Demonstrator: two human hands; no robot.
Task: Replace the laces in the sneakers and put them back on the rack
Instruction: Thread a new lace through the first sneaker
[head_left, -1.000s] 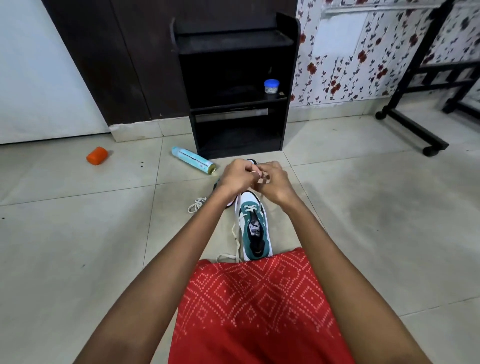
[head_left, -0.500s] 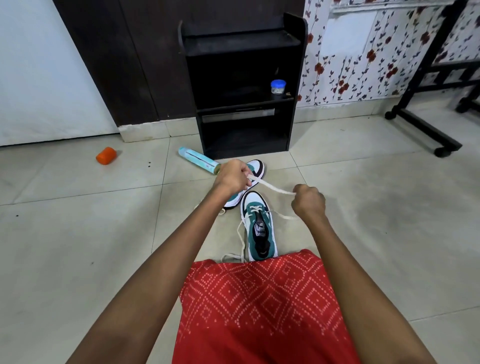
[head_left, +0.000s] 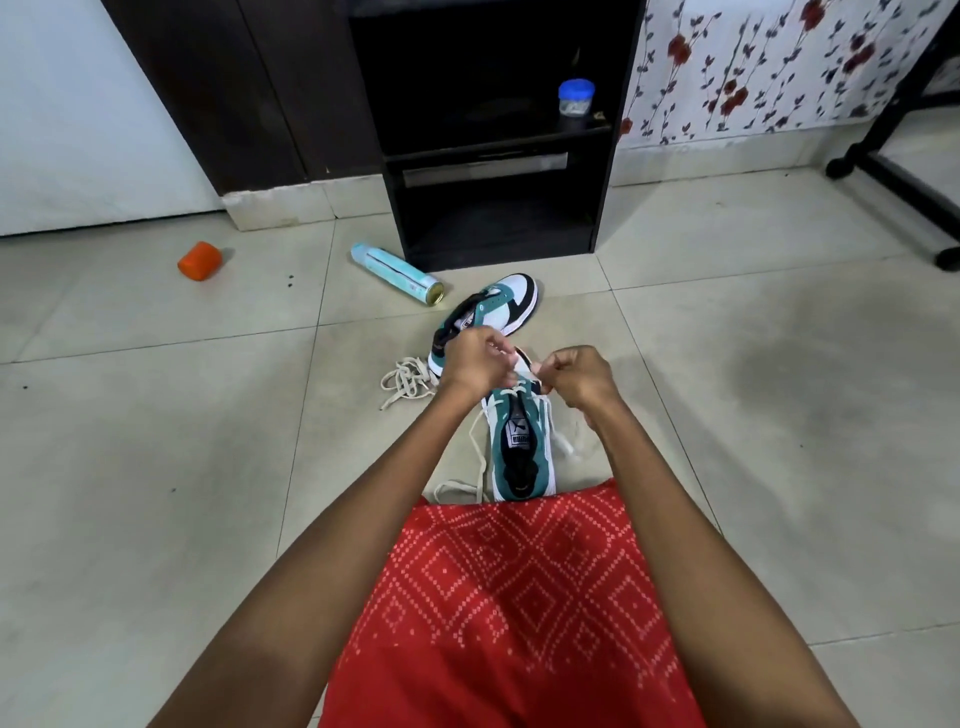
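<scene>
A green and white sneaker (head_left: 522, 449) stands on the floor tiles just beyond my red-clothed knee, toe pointing away. Over its toe end, my left hand (head_left: 475, 364) and my right hand (head_left: 582, 376) are close together, each pinching part of the white lace (head_left: 527, 370) threaded in its lower eyelets. The lace's loose ends trail down both sides of the shoe. A second sneaker (head_left: 493, 306) lies tipped on its side behind my left hand. A loose bundle of white lace (head_left: 402, 382) lies left of it. The black shoe rack (head_left: 493, 156) stands against the wall.
A light blue spray can (head_left: 397, 274) lies on the floor left of the rack's foot. An orange cap (head_left: 200, 261) sits far left. A small blue-lidded jar (head_left: 575, 101) stands on the rack's shelf. A black wheeled frame (head_left: 893, 171) stands at the right.
My right hand, pulled out to the right with the lace stretched half a second ago, has come back beside my left hand over the shoe's toe. The camera has tilted down.
</scene>
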